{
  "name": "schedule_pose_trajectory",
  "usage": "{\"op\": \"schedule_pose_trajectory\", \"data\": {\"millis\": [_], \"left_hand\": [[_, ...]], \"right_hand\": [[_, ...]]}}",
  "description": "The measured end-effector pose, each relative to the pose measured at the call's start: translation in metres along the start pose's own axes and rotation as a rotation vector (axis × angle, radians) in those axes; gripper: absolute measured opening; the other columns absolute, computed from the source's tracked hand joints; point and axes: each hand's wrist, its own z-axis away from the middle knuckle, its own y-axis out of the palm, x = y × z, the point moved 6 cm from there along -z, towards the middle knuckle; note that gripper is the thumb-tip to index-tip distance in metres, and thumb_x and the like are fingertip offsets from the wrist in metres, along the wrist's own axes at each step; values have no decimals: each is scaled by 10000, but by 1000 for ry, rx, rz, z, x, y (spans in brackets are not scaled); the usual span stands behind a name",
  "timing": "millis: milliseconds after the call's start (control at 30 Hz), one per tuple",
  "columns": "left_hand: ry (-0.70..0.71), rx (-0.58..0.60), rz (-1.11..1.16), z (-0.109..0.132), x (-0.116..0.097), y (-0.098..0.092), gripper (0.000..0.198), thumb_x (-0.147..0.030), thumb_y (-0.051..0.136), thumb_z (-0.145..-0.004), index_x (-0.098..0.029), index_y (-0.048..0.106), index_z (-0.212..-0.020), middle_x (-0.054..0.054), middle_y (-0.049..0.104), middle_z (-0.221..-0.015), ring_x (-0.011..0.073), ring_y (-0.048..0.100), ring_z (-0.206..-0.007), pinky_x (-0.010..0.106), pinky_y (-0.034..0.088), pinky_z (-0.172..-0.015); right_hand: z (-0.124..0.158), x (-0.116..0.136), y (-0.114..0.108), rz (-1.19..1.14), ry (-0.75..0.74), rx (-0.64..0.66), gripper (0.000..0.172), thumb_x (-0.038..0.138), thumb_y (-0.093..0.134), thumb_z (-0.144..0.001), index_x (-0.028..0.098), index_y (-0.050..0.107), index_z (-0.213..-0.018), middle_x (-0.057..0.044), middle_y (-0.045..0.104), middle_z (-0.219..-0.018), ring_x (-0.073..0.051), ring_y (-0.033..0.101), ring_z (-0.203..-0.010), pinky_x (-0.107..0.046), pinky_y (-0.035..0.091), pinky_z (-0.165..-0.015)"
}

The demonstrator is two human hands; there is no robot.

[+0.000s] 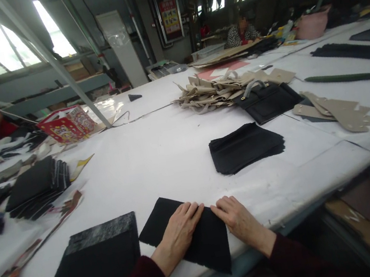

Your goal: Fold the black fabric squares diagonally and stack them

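A black panel (207,244), cloth or leather, lies slanted at the table's front edge, one corner reaching past it. My left hand (181,227) rests over the panel, fingers close together and bent onto its upper edge. At the same edge, further right, my right hand (237,217) has curled fingers, thumb and fingertips pinching the border. The undersides of both hands are hidden. Left of them lies a larger black panel (96,264) with a greyish strip along its top. Beyond my right hand sits a stack of black pieces (245,147).
A black handbag (269,99) lies by a heap of beige pieces (212,90). At right are beige cutouts (337,109) and a long green cucumber-like object (344,77). More black pieces (38,186), a red box (68,124) and a slanted pole (53,61) stand left. Two people sit further off.
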Motion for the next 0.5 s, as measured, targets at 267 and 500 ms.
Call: {"op": "schedule_pose_trajectory", "data": {"millis": [267, 500], "left_hand": [[-21, 12, -61, -4, -9, 3, 624, -80, 450, -881, -277, 316, -1458, 57, 547, -1128, 229, 510, -1017, 366, 419, -936], [-13, 10, -114, -5, -13, 3, 708, -52, 442, -838, -275, 269, -1487, 73, 542, -1148, 236, 505, -1033, 392, 405, -968]], "right_hand": [[1, 2, -1, 93, -35, 30, 319, 83, 516, -899, 128, 568, -1211, -70, 548, -912, -216, 453, -840, -357, 366, -765], [3, 6, -1, 178, -54, 97, 375, 112, 557, -883, 91, 529, -1257, -83, 550, -945, -234, 461, -851, -381, 363, -761]]}}
